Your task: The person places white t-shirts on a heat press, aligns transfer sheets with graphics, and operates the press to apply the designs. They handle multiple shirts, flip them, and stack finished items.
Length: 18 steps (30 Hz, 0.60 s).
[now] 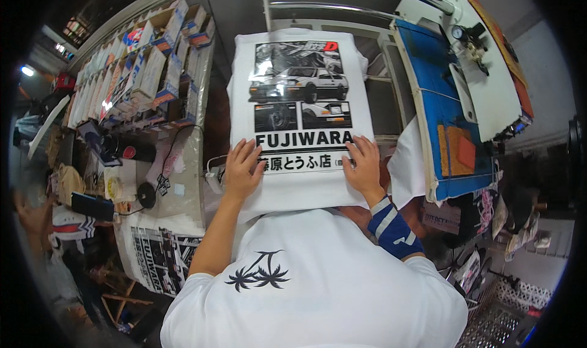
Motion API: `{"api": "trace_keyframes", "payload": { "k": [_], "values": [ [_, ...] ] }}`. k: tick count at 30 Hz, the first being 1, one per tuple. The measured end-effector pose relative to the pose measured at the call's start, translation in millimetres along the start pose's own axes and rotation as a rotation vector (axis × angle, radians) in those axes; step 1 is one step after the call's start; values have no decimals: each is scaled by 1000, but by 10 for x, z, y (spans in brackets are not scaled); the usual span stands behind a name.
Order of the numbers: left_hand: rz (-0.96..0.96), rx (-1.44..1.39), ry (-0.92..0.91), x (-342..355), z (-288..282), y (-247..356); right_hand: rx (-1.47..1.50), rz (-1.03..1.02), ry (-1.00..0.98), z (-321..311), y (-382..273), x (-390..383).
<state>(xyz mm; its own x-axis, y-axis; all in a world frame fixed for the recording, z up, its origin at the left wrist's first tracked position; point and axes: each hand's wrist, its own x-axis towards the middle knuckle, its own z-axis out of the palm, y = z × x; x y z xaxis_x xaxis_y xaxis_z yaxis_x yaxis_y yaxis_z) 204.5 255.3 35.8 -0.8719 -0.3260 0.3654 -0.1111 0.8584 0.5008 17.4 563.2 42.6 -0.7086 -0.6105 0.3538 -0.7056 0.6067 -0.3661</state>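
A white T-shirt (293, 192) is stretched flat over a platen in front of me. On it lies a glossy printed transfer sheet (299, 115) showing a black-and-white car, smaller car pictures, a red mark and bold black lettering. My left hand (244, 169) rests at the print's lower left edge, fingers spread and lying flat. At the lower right edge my right hand (365, 166) lies likewise, fingers stretched out, with a blue striped band on that forearm. Neither hand holds anything.
Right of the platen stands a blue board (443, 115) with an orange-brown patch, near a pressure gauge (458, 32). Cardboard boxes (147, 73) fill a table on the left, with a dark phone-like device (93, 206). Below hang printed sheets (162, 253). A metal bar (330, 7) crosses behind.
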Motion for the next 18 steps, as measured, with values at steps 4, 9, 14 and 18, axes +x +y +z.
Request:
{"api": "trace_keyframes", "payload": {
  "k": [4, 9, 14, 18],
  "values": [
    [-14, 5, -1, -24, -3, -16, -2, -10, 15, 12, -28, 5],
    [-19, 24, 5, -10, 12, 0, 8, -11, 17, 0, -9, 9],
    [-13, -6, 11, -1, 1, 3, 3, -21, 18, 19, 15, 9],
    [1, 7, 16, 0, 14, -15, 3, -13, 21, 8, -1, 14]
  ]
}}
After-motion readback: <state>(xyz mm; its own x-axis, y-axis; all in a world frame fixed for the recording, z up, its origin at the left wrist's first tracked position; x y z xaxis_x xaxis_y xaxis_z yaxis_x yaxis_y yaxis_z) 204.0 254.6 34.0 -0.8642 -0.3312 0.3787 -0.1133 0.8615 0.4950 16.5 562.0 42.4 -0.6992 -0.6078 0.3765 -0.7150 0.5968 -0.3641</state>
